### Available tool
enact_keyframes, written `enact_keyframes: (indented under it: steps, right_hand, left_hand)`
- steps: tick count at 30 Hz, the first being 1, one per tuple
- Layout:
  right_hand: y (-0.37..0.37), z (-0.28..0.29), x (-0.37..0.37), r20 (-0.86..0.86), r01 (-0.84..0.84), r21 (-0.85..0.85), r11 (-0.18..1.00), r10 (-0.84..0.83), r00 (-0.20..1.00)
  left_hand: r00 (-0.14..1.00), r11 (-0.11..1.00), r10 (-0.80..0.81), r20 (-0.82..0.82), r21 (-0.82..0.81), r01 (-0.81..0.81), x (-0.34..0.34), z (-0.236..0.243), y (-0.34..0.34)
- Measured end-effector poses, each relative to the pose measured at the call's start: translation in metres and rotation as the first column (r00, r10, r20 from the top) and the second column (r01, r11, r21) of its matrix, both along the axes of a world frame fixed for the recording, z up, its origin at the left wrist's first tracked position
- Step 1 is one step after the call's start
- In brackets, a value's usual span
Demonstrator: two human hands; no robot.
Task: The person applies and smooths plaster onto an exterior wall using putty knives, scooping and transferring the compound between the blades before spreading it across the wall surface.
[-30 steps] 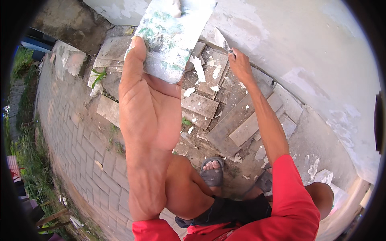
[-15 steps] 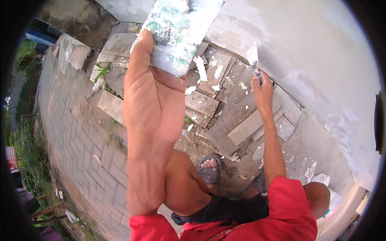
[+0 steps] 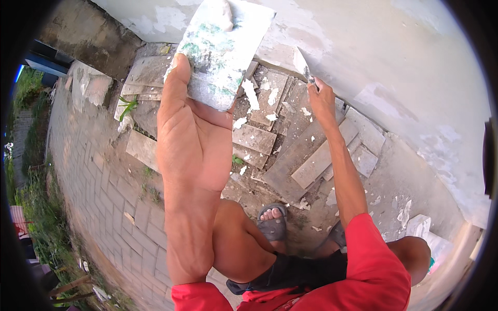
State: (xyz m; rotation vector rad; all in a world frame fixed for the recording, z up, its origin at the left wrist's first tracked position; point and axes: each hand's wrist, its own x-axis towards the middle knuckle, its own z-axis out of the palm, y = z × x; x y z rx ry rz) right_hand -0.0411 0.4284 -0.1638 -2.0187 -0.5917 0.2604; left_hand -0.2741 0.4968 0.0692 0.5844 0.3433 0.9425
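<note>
My left hand [image 3: 194,129] grips the near end of a flat white board [image 3: 223,57] smeared with green and grey, its thumb on the upper face. A white lump of putty [image 3: 220,15] sits at the board's far end. Further right, my right hand [image 3: 322,98] is closed round the handle of a putty knife [image 3: 301,63]. The pale blade points up and left, close to the patchy grey-white wall [image 3: 373,57]; whether it touches the wall I cannot tell.
Loose tiles and planks [image 3: 306,140] lie along the wall's foot, strewn with white flakes [image 3: 250,96]. Block paving [image 3: 98,171] runs along the left beside green plants [image 3: 46,207]. My sandalled foot [image 3: 272,220] rests below the tiles. A white bag [image 3: 436,246] stands at lower right.
The putty knife and my right hand have shifted left and slightly up. The board sits a little further left and lower in view, showing more of the putty lump.
</note>
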Motion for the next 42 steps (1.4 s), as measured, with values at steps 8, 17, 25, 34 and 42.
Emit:
enact_keyframes:
  steps: [8,17,25,34,42]
  right_hand:
    - [-0.046,0.038,-0.016,-0.177,-0.097,0.037,0.995,0.102,0.979]
    - [-0.067,0.029,0.047,0.282,-0.007,-0.215,0.977,0.069,0.957]
    - [-0.027,0.028,-0.047,0.197,-0.126,0.025,0.992,0.119,0.973]
    - [-0.015,0.022,0.004,0.269,0.019,0.017,1.000,-0.023,0.963]
    - [-0.119,0.066,-0.019,-0.168,0.204,0.105,0.973,-0.185,0.968]
  left_hand:
    - [1.000,0.999,0.005,0.016,0.032,-0.005,-0.002,0.006,-0.004]
    - [0.999,1.000,0.014,-0.046,0.010,-0.013,0.002,-0.003,-0.009]
    - [0.999,0.999,-0.028,0.033,0.046,0.026,-0.001,0.006,-0.007]
    - [0.998,0.999,0.021,-0.051,0.030,-0.019,0.003,0.006,-0.008]
    - [0.987,0.989,0.105,-0.124,0.114,-0.091,0.005,-0.011,0.015]
